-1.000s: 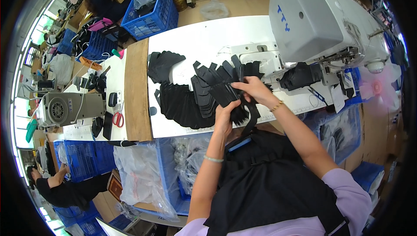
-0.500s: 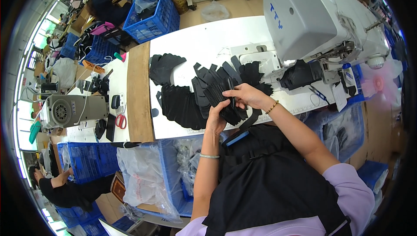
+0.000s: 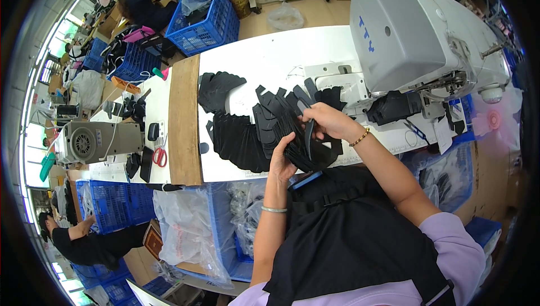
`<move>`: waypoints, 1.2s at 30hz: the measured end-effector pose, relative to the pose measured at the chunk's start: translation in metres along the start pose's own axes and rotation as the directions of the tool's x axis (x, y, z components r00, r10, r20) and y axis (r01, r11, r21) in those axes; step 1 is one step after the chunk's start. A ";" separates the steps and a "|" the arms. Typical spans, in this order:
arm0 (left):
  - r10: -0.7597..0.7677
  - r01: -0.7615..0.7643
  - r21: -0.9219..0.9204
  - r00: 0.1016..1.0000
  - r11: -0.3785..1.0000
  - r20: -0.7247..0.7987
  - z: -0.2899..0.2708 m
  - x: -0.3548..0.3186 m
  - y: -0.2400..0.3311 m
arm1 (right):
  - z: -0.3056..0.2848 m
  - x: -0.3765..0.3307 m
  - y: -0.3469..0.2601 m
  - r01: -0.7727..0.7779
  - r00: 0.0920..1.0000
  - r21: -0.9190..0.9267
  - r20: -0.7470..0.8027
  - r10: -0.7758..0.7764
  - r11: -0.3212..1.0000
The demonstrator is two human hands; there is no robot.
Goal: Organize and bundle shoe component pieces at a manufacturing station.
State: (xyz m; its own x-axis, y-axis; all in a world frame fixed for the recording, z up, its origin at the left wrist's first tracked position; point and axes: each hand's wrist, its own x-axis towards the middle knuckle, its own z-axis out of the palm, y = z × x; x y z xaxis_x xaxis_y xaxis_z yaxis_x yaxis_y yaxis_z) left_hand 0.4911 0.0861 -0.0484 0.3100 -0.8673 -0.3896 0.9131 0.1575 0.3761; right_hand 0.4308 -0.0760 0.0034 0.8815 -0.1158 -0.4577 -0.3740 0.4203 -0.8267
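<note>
Bright centre, dark rim, perhaps soft

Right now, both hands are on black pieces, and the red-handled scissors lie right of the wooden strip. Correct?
No: the head view shows the red-handled scissors lying left of the wooden strip. The left hand and right hand are on black pieces.

The flat black pieces stood tightly fanned, overlapping, one strip upright along their right side.
</note>
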 end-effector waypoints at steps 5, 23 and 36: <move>-0.030 0.031 -0.226 1.000 0.974 0.009 -0.011 0.000 -0.005 | -0.010 -0.015 -0.023 0.025 0.995 0.108 -0.095 -0.014 0.994; 0.115 -0.076 -0.198 0.974 0.977 0.193 -0.007 -0.015 0.000 | 0.022 -0.033 0.002 0.397 0.579 -0.916 0.194 -0.792 0.065; 0.316 -0.247 -0.313 0.929 0.917 0.194 -0.048 -0.053 0.015 | -0.065 -0.052 0.129 0.299 0.953 -0.946 0.302 0.008 0.127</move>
State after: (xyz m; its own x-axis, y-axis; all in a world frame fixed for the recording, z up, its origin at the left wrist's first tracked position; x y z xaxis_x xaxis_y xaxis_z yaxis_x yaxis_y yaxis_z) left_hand 0.5013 0.1567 -0.0620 0.5250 -0.8474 -0.0795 0.8440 0.5062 0.1775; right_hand 0.3178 -0.0746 -0.1003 0.9245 0.1648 -0.3438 -0.0565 -0.8327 -0.5509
